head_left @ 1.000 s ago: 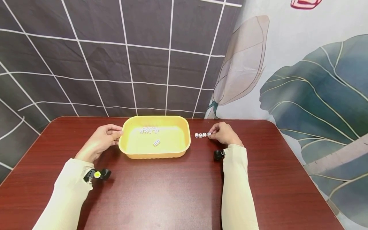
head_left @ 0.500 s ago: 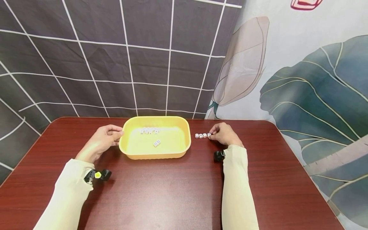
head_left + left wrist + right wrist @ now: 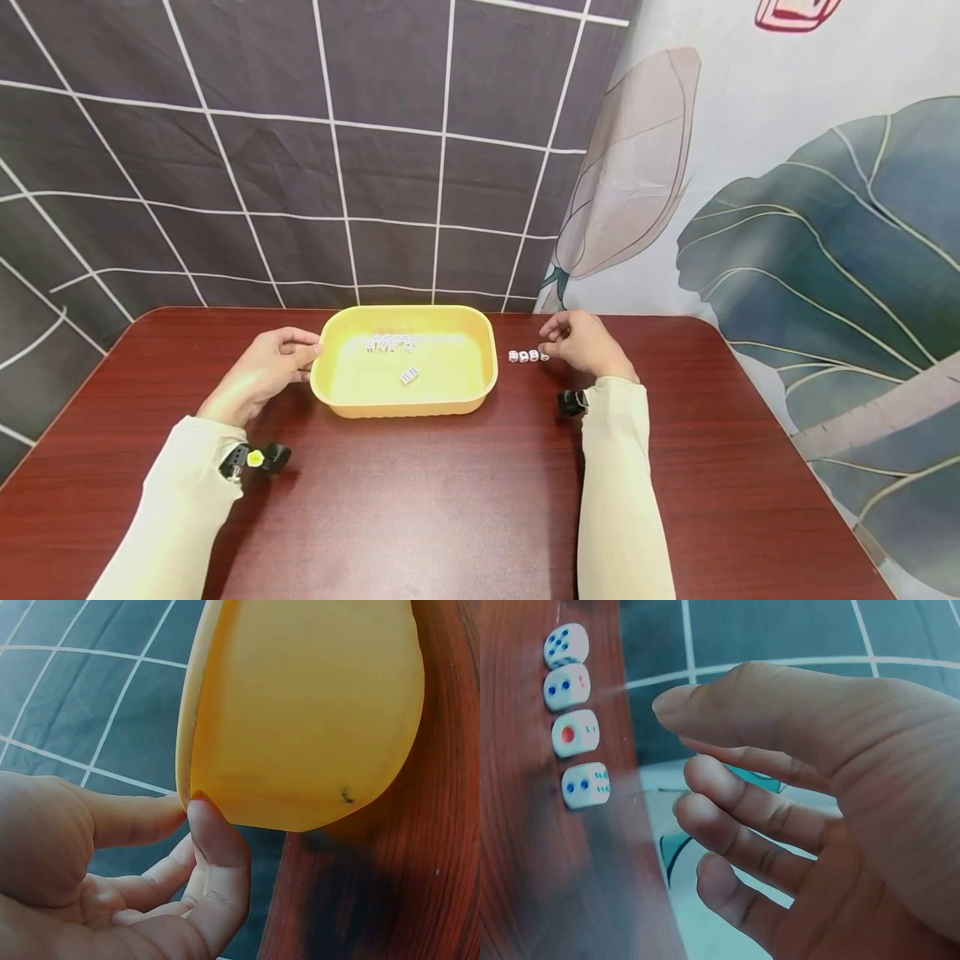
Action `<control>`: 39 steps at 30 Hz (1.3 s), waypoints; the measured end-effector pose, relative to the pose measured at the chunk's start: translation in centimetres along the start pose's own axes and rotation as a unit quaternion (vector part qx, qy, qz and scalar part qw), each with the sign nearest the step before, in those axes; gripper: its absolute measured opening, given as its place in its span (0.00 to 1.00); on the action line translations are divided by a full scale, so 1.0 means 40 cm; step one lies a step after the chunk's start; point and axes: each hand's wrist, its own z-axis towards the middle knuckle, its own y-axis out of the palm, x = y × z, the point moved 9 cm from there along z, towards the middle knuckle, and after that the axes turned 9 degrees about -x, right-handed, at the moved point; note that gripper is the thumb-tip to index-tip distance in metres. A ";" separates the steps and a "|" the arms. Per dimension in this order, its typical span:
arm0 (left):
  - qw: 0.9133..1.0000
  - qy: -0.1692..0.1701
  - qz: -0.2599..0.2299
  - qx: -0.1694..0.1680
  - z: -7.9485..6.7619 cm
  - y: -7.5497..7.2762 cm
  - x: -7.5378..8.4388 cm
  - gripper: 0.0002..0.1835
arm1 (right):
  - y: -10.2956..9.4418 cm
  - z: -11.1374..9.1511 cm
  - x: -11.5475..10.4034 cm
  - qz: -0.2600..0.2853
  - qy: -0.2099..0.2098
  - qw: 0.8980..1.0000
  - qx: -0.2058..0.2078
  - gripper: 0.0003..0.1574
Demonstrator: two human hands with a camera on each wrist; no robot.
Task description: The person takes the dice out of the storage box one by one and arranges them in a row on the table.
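Observation:
A yellow plastic tray (image 3: pixel 416 409) sits on the table, its left rim pinched between the thumb and a finger of my left hand (image 3: pixel 262 367). The pinch shows closely in the left wrist view, at the tray's rim (image 3: pixel 184 720). Inside the tray a cluster of white dice (image 3: pixel 390 342) lies toward the back, and a small group of dice (image 3: pixel 408 376) sits nearer the middle. Right of the tray, several dice form a row on the table, including a die with a red dot (image 3: pixel 575 733). My right hand (image 3: pixel 585 346) hovers beside the row's right end, fingers loosely bent and holding nothing.
The dark red wooden table (image 3: pixel 450 517) ends at the back against a grey cloth with white grid lines (image 3: pixel 390 167). A white leaf-patterned cloth (image 3: pixel 750 150) hangs at the right. Black wrist devices (image 3: pixel 572 403) are strapped over the sleeves.
My right hand has let go of the die at the row's right end and lifted slightly, its fingers parting. My left hand stays on the tray rim.

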 end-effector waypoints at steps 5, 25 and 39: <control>1.000 -0.002 -0.002 -0.001 0.000 0.000 0.000 0.22 | 0.000 0.000 -0.035 -0.001 -0.031 1.000 -0.002 0.14; 1.000 0.000 -0.001 0.001 0.000 0.000 0.001 0.22 | 0.010 0.005 -0.157 0.014 -0.095 0.995 -0.001 0.16; 1.000 -0.007 0.001 0.002 0.005 -0.001 -0.007 0.23 | 0.043 0.015 -0.219 0.021 -0.126 0.992 -0.004 0.16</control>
